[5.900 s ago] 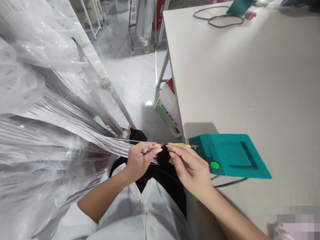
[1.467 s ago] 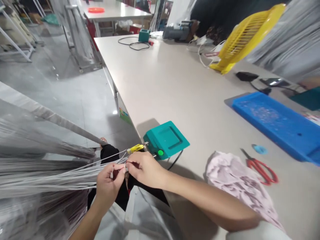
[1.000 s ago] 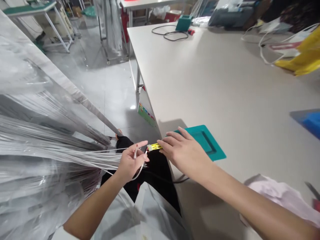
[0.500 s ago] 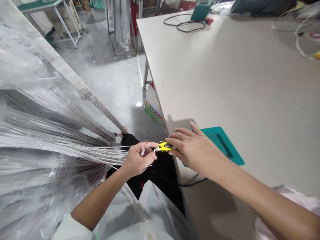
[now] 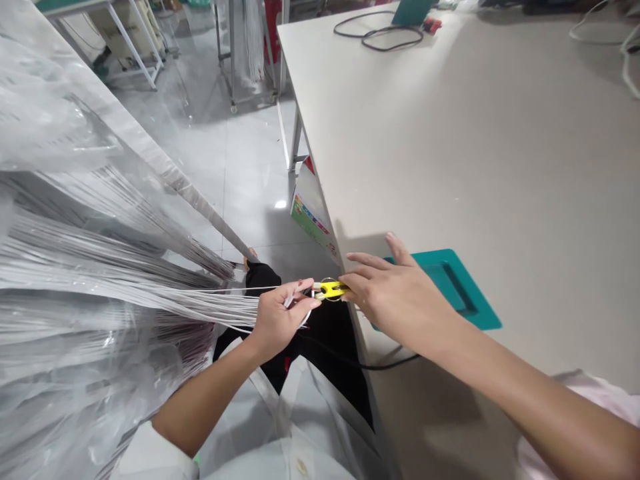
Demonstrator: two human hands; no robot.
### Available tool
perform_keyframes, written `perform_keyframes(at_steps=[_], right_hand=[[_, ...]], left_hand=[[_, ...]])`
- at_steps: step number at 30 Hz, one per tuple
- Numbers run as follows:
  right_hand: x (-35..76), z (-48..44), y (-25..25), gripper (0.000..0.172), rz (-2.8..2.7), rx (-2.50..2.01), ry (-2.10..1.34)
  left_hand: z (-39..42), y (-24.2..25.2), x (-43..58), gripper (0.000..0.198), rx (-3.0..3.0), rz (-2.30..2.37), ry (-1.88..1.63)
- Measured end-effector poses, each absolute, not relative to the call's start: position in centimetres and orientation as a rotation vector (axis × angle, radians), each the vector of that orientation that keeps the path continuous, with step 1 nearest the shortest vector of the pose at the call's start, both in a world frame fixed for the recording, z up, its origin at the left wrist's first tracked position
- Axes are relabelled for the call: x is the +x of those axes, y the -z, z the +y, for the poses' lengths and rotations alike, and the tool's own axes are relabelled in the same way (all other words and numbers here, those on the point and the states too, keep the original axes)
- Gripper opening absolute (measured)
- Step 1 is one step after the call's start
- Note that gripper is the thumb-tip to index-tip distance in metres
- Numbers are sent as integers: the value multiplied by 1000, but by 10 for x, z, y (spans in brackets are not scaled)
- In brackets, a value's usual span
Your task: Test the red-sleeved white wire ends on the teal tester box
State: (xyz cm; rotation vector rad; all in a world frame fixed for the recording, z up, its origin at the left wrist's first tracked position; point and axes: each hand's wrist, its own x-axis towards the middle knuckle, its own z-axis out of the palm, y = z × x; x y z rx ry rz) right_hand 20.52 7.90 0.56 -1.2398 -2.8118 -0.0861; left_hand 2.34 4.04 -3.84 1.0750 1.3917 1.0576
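A bundle of thin white cords (image 5: 220, 308) stretches from the left into my left hand (image 5: 281, 317), whose fingers are closed around it. A cord end with a reddish mark shows by the fingertips, and a cord loops below the thumb. My right hand (image 5: 395, 293) pinches a yellow clothes peg (image 5: 332, 289) with a round wire ring. Its jaws point left and meet my left fingertips; whether they grip a cord I cannot tell. Under my right hand, on the table, lies a teal tray-like plate (image 5: 477, 307) with a dark recess.
To the left hang many more white cords in clear plastic (image 5: 60, 267), beside a slanted rail (image 5: 200, 200). The white table (image 5: 450, 147) fills the right side. A black cable (image 5: 385, 367) runs below its edge; a printed box (image 5: 313, 213) stands beneath.
My left fingers have closed together at the peg's jaws, and the cord end between them has shifted. My right hand has drawn slightly to the right, showing more of the peg.
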Motion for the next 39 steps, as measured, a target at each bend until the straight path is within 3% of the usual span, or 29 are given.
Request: perform_keyframes(at_steps=[4,8,15,31,35,39], right_hand=[[205,79,-7,24,-2825,-1245,80],[201,78,-11,14,-2842,-1285,97],[200,73,-3,44,-2837,-1289,289],[204,70,-5,45,-2599,-1098,120],[190,48,-6,22,-2266,-1068,-142],[170,32,-1,18,-1956,-1144,-740]], left_hand=[[40,40,22,32,1246,1424,-1019],[39,45,20,32,1374,1414,-996],[36,50,18,30,1515,1449,-1006],[35,41,11,31,1237,1473,-1093],[32,24,6,33,1042,1435,-1073],[25,13,1,36,988,1267,-1024]])
